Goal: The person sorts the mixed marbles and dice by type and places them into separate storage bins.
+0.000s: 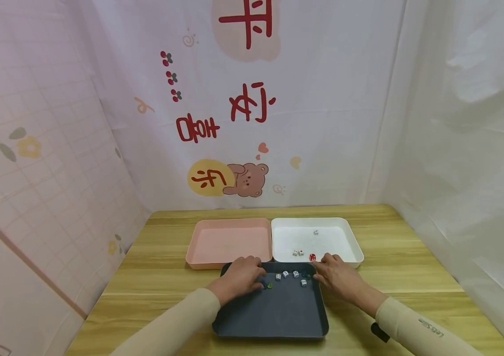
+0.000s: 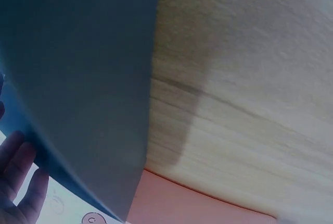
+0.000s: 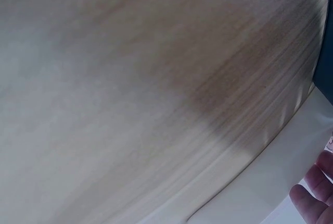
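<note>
A dark grey tray (image 1: 274, 314) lies in front of me, with several white dice (image 1: 295, 274) and some small blue and green dice along its far side. My left hand (image 1: 240, 277) reaches over the tray's far left part. Its fingertips are close to a green die (image 1: 270, 286) and a blue one beside it. My right hand (image 1: 336, 274) is over the far right corner, its fingertips next to dark blue and green dice (image 1: 306, 275). The wrist views show loosely bent fingers on both hands, partly cut off; I see no die held in either.
Behind the dark tray, a pink tray (image 1: 234, 244) stands at left and a white tray (image 1: 345, 242) at right. The white one holds a red die (image 1: 312, 257) and several pale dice. All stand on a wooden table (image 1: 145, 291), enclosed by printed white curtains (image 1: 323, 99).
</note>
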{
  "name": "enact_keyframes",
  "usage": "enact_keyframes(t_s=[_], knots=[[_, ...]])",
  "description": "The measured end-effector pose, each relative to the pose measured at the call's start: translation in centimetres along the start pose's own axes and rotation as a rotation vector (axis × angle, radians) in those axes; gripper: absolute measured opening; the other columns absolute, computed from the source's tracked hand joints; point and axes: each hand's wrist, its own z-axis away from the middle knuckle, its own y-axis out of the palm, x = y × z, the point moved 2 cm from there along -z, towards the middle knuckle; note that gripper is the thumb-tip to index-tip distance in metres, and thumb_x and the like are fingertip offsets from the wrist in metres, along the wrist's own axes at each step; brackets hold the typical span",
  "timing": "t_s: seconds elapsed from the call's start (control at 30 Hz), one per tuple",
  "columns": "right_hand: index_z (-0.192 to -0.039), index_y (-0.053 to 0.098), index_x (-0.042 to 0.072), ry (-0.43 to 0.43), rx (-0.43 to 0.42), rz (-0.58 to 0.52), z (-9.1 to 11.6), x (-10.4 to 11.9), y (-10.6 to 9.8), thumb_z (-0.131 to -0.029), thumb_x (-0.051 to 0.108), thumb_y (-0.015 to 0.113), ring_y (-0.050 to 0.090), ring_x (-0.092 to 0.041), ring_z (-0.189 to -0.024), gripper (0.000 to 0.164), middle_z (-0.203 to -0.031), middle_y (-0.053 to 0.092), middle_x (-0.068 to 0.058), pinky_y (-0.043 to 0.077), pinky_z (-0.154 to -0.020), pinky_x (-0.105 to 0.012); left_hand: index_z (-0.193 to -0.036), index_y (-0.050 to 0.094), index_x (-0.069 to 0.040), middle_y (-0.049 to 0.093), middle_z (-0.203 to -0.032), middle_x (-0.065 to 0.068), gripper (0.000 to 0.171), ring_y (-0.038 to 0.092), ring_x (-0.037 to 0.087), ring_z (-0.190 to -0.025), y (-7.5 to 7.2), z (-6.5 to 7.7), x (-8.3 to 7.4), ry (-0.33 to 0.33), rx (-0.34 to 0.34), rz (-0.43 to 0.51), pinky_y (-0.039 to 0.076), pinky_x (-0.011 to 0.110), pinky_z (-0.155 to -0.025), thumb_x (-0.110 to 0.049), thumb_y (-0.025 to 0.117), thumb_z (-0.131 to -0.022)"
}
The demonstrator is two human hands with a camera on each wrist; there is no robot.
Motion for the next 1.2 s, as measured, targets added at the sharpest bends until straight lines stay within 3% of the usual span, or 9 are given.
enact_keyframes(t_s=[0.3,0.67,1.2], knots=[[-0.118,0.072,0.009,0.003,0.004,-0.007,0.1,0.0,0.0,-0.089,0.028,0.075,0.058,-0.027,-0.083,0.035,-0.092,0.058,-0.009,0.052,-0.07,-0.04,-0.111,0.077,-0.029,0.062,-0.105,-0.004,0.028,0.056,0.011,-0.09,0.7,-0.4,-0.5,-0.004,0.036,-0.075,0.048,0.028,-0.074,-0.043,0.077,-0.086],[-0.119,0.072,0.008,0.009,0.018,-0.007,0.1,0.1,0.0,-0.09,0.027,0.074,0.059,-0.027,-0.084,0.035,-0.092,0.058,-0.009,0.053,-0.071,-0.041,-0.105,0.078,-0.032,0.06,-0.1,-0.004,0.022,0.053,0.01,-0.083,0.9,-0.5,-1.0,0.04,0.011,-0.169,0.047,0.028,-0.07,-0.042,0.077,-0.086],[-0.119,0.072,0.008,0.007,0.022,-0.002,0.1,0.0,-0.1,-0.09,0.027,0.074,0.057,-0.027,-0.083,0.035,-0.094,0.06,-0.01,0.053,-0.07,-0.04,-0.101,0.08,-0.03,0.059,-0.101,-0.003,0.019,0.053,0.012,-0.085,0.3,0.6,0.1,0.006,-0.04,-0.117,0.048,0.029,-0.074,-0.041,0.077,-0.086]])
